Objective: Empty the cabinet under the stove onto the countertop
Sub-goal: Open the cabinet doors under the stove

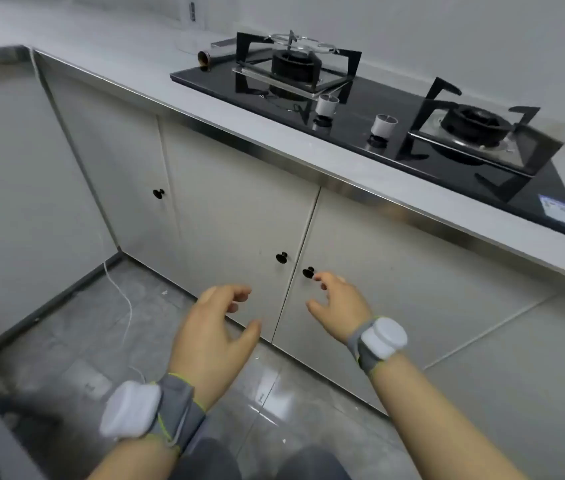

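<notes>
Two beige cabinet doors under the black glass stove (395, 133) are closed: the left door (239, 216) with a black knob (281, 257) and the right door (395, 278) with a black knob (308, 272). My right hand (339, 304) is just below the right knob, fingertips almost at it, fingers loosely curled and holding nothing. My left hand (215, 334) hovers in front of the left door, below its knob, fingers relaxed and empty. The grey countertop (128, 53) runs along above the doors. The cabinet's contents are hidden.
A third closed door (118, 161) with a black knob (158, 193) lies further left. A roll of foil (210, 58) and a clear container sit behind the stove. A white cable (125, 299) trails over the tiled floor. Both wrists wear grey bands with white sensors.
</notes>
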